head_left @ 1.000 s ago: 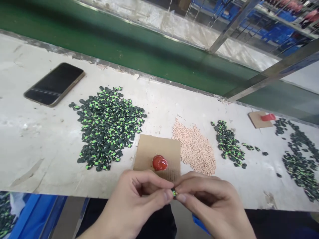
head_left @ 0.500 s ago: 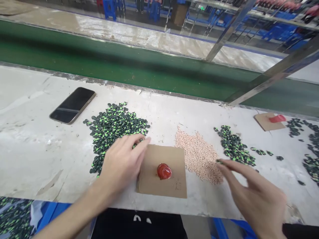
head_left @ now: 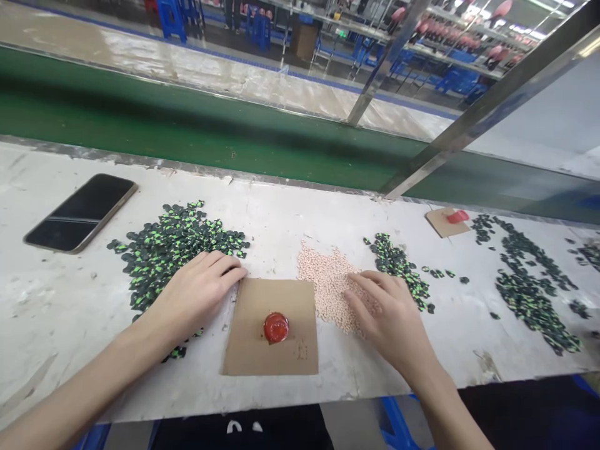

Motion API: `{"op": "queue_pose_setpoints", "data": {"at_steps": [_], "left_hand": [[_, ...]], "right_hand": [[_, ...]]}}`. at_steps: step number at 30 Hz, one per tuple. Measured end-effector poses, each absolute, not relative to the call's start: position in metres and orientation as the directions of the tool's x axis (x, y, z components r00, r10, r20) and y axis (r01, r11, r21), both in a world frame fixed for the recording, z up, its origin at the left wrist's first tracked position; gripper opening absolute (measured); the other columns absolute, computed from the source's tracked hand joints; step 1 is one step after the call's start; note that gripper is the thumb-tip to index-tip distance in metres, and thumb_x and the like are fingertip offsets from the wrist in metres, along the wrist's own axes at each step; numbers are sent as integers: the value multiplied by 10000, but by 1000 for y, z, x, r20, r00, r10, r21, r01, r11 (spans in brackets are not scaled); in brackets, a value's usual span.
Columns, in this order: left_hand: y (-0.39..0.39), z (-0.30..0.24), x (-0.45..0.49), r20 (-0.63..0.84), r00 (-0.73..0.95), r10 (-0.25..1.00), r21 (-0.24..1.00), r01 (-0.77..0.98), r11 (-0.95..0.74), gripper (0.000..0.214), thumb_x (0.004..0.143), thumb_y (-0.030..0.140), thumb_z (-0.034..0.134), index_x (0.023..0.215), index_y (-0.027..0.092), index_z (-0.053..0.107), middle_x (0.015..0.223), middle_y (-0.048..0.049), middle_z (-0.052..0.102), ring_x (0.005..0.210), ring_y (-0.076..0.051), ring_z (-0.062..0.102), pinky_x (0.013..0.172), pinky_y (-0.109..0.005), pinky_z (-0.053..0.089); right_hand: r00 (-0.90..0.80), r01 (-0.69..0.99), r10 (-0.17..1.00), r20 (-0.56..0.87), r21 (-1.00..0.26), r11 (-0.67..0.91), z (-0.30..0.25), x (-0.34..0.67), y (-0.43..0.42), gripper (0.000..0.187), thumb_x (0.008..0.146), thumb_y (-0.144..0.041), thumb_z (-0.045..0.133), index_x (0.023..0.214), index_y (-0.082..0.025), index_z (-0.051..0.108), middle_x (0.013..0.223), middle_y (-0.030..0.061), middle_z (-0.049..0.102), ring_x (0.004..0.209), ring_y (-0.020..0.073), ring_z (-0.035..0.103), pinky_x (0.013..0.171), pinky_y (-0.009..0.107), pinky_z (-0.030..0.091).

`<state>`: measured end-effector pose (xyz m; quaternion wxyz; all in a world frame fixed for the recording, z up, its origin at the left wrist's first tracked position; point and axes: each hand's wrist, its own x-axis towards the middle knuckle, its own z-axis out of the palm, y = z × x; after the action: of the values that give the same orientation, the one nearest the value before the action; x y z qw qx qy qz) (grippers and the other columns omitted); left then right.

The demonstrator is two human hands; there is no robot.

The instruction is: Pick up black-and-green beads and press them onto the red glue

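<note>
My left hand rests at the right edge of a large pile of small dark pieces with bright green marks. Its fingers are bent and closed, with thumb and forefinger close together; whatever they may hold is hidden. My right hand is over a spread of tiny pale pink beads, thumb and forefinger slightly apart with nothing visible between them. Between the hands lies a square of brown cardboard with a glossy red blob on it. A smaller green-marked pile sits just beyond my right hand.
A phone lies at the left of the white table. Farther right are another cardboard piece with a red cap-like object and more green-marked pieces. Behind the table runs a green strip, with a metal post.
My right hand has moved left from beside the smaller green-marked pile to over the beads; the small dark piece at its fingertips no longer shows. The camera view has turned right.
</note>
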<state>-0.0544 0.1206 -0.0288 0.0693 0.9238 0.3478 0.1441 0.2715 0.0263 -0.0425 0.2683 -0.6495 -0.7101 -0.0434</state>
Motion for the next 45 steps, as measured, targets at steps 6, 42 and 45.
{"op": "queue_pose_setpoints", "data": {"at_steps": [6,42,45], "left_hand": [[124,-21,-50,222,668,710,336,632,-699,390,943,76,371,964,200,740,980,-127,787,873,-296,682,769,-433,562],[22,20,10,-332,377,864,925,-48,376,119,827,261,679,730,197,708,708,36,618,497,-85,624,523,-183,485],[21,22,11,-456,412,789,844,-82,530,154,802,319,697,727,192,652,624,55,551,497,-90,558,529,-188,453]], "right_hand": [[-15,901,933,359,-399,169,-46,253,39,258,945,-206,556,839,-238,790,819,91,770,762,266,632,714,428,522],[54,306,982,179,-940,154,15,182,-11,347,779,-43,793,934,-353,813,780,-56,809,656,124,753,616,155,623],[17,287,987,159,-946,148,11,184,-12,319,792,-42,797,891,-343,831,795,-44,817,680,130,766,629,158,628]]}}
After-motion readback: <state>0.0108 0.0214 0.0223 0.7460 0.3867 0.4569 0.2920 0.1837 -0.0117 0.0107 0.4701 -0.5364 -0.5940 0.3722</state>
